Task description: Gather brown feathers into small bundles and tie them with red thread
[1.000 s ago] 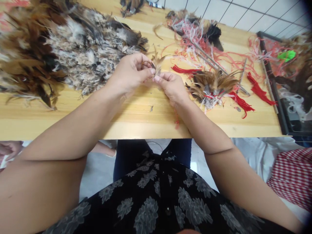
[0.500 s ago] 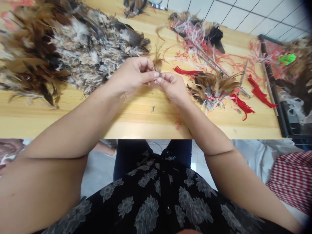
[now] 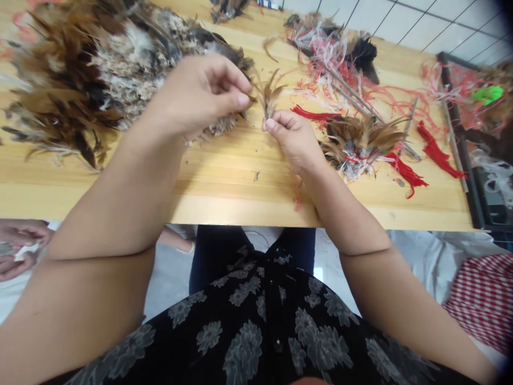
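Observation:
My right hand (image 3: 294,136) pinches the base of a small bunch of brown feathers (image 3: 270,99) between thumb and fingers, with the tips fanning upward. Just left of it is my left hand (image 3: 204,93), raised over the table and slightly blurred. Its thumb and fingers are closed on what looks like a dark brown feather (image 3: 252,99), mostly hidden. Behind the left hand lies a large pile of grey-white and brown feathers (image 3: 124,61). To the right of my right hand rests a tied bundle of brown feathers (image 3: 360,139) with red and white string.
Red thread bundles (image 3: 438,152) and thin sticks (image 3: 352,96) lie on the wooden table (image 3: 240,203). Farther back are tangled pink and white strings (image 3: 320,51). A dark-framed tray (image 3: 460,139) stands at the right. Another person's hands (image 3: 20,248) show at the lower left.
My hands were together at the fingertips; now they are apart. The left hand has moved left and up, and the feather bunch in my right hand shows more clearly.

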The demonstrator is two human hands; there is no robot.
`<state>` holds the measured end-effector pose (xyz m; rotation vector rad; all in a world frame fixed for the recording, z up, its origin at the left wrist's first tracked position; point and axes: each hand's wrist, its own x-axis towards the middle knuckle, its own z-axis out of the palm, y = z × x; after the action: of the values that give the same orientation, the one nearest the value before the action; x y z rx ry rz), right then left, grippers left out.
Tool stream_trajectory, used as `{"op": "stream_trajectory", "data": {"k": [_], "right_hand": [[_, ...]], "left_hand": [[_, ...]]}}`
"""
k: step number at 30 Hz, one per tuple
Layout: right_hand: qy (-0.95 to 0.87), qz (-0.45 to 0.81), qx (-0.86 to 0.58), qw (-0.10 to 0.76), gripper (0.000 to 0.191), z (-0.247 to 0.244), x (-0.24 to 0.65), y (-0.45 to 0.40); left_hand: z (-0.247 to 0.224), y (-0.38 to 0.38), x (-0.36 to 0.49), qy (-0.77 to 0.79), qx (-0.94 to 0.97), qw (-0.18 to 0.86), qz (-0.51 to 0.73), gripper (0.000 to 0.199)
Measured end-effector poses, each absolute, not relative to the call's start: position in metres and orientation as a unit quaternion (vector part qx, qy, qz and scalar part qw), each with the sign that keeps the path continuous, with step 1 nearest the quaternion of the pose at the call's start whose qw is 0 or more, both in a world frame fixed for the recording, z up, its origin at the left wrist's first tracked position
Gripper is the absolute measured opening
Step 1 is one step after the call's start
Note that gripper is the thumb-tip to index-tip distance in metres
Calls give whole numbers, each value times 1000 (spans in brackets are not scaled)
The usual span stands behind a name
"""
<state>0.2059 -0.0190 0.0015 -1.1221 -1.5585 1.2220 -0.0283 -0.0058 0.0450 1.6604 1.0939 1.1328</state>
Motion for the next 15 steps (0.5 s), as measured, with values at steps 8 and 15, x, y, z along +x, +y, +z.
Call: {"op": "stream_trajectory", "data": {"k": [8, 15], "right_hand": [[-606, 479, -455, 443, 57, -4, 210, -16], [-603, 487, -448, 446, 54, -7, 212, -13]], "left_hand": [[67, 0, -66, 601, 729, 164, 283, 18], [46, 11, -55, 592, 736, 122, 305, 25]]}}
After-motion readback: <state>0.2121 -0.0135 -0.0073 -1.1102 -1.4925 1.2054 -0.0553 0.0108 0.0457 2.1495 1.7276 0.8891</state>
